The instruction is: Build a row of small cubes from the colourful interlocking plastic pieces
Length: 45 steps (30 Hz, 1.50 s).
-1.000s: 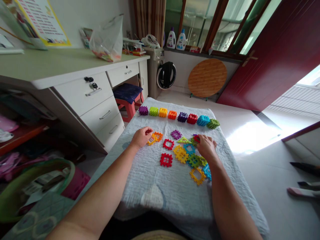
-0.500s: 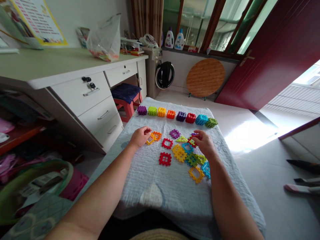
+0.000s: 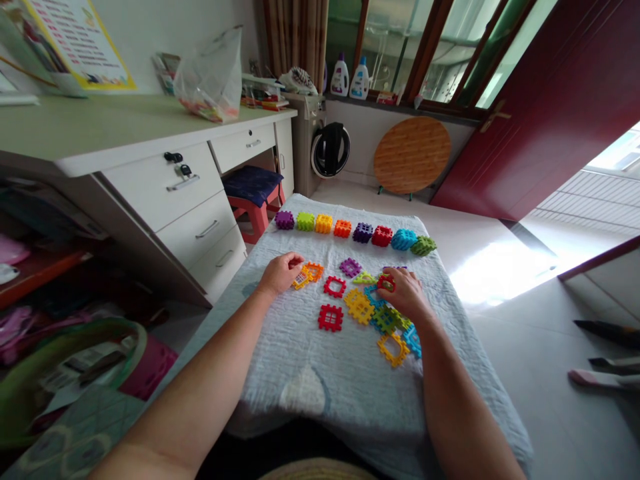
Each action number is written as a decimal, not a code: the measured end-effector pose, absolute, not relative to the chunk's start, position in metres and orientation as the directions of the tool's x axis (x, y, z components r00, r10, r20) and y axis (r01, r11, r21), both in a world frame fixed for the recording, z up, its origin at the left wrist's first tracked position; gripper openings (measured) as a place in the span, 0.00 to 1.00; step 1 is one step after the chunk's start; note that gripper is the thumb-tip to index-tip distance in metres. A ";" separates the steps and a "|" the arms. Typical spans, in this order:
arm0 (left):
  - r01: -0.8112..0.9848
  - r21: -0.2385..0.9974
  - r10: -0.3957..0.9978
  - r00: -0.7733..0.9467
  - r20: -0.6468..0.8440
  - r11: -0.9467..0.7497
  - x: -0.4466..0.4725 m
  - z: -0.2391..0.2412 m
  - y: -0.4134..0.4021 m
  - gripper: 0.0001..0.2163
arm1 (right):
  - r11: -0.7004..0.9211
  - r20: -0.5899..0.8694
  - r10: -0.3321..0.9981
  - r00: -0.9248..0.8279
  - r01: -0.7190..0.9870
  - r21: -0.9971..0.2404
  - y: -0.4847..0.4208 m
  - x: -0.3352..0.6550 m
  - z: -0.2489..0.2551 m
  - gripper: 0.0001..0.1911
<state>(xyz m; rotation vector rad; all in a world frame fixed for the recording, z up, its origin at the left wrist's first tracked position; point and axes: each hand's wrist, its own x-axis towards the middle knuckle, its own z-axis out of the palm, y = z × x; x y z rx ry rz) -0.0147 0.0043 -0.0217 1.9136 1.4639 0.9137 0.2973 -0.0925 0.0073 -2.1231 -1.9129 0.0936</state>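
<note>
On the left side of the cloth, my left hand [image 3: 283,274] rests with its fingers curled together, right beside a yellow-orange toothed building tile [image 3: 301,278]. An orange building tile [image 3: 315,271] overlaps that one; the fingertips' hold is hidden. My right hand [image 3: 406,291] reaches into a loose pile, its thumb and fingers around a red building tile [image 3: 385,283]. Close by lie a light green tile [image 3: 363,278], a blue tile [image 3: 371,294], yellow tiles [image 3: 359,306] and green tiles [image 3: 384,319]. Two red tiles, a square frame [image 3: 335,287] and a windowed one [image 3: 331,318], lie between my hands.
Assembled cubes of several colours line the far side, from a purple cube [image 3: 285,221] to a green cube [image 3: 424,245]. A purple tile [image 3: 351,267] lies mid-cloth. A white desk [image 3: 185,200] stands left; a red stool [image 3: 256,217] is beside it.
My right hand has lowered and moved slightly left, its fingers closing around the red tile in the pile. My left hand has stayed in place.
</note>
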 end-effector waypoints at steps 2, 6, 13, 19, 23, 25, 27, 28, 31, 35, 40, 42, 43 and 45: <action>0.587 0.769 0.967 0.177 0.183 -0.253 -0.015 -0.022 0.005 0.10 | -0.085 0.178 0.974 0.141 0.955 -0.286 -0.092 0.297 0.009 0.23; 0.575 0.778 0.967 0.183 0.179 -0.253 -0.015 -0.023 0.005 0.10 | 0.067 0.318 0.945 0.077 0.906 -0.418 -0.091 0.280 0.015 0.22; 0.587 0.768 0.966 0.176 0.187 -0.256 -0.016 -0.021 0.003 0.09 | 0.341 0.346 0.919 -0.190 0.824 -0.452 -0.094 0.225 0.021 0.21; 0.575 0.773 0.963 0.185 0.195 -0.268 -0.016 -0.021 0.003 0.09 | 0.435 0.217 0.901 -0.377 0.790 -0.433 -0.112 0.200 0.026 0.24; 0.583 0.771 0.966 0.181 0.184 -0.256 -0.015 -0.019 0.002 0.09 | 0.482 0.127 0.875 -0.468 0.816 -0.317 -0.119 0.188 0.023 0.26; 0.585 0.769 0.966 0.180 0.187 -0.258 -0.015 -0.018 0.001 0.09 | 0.490 0.087 0.869 -0.487 0.825 -0.282 -0.120 0.186 0.021 0.25; 0.586 0.767 0.965 0.178 0.191 -0.260 -0.014 -0.018 0.001 0.09 | 0.490 0.077 0.869 -0.489 0.828 -0.274 -0.121 0.187 0.021 0.25; 0.587 0.767 0.966 0.178 0.190 -0.259 -0.014 -0.018 0.001 0.09 | 0.490 0.077 0.869 -0.489 0.828 -0.274 -0.121 0.188 0.022 0.26; 0.588 0.770 0.968 0.174 0.179 -0.248 -0.014 -0.018 0.000 0.08 | 0.488 0.078 0.871 -0.486 0.831 -0.268 -0.121 0.190 0.023 0.29; 0.584 0.774 0.969 0.171 0.176 -0.243 -0.014 -0.017 0.000 0.08 | 0.477 0.080 0.877 -0.473 0.845 -0.242 -0.122 0.190 0.023 0.24; 0.576 0.779 0.968 0.168 0.184 -0.248 -0.014 -0.015 -0.001 0.08 | 0.464 0.123 0.886 -0.447 0.852 -0.242 -0.119 0.188 0.022 0.20; 0.569 0.785 0.969 0.166 0.182 -0.244 -0.014 -0.014 -0.002 0.08 | 0.420 0.169 0.906 -0.388 0.869 -0.261 -0.113 0.191 0.022 0.20; 0.566 0.788 0.970 0.166 0.179 -0.242 -0.014 -0.014 -0.002 0.08 | 0.392 0.192 0.917 -0.350 0.880 -0.269 -0.109 0.193 0.022 0.20; 0.562 0.793 0.971 0.167 0.171 -0.237 -0.014 -0.013 -0.002 0.08 | 0.332 0.228 0.935 -0.273 0.901 -0.281 -0.099 0.197 0.024 0.21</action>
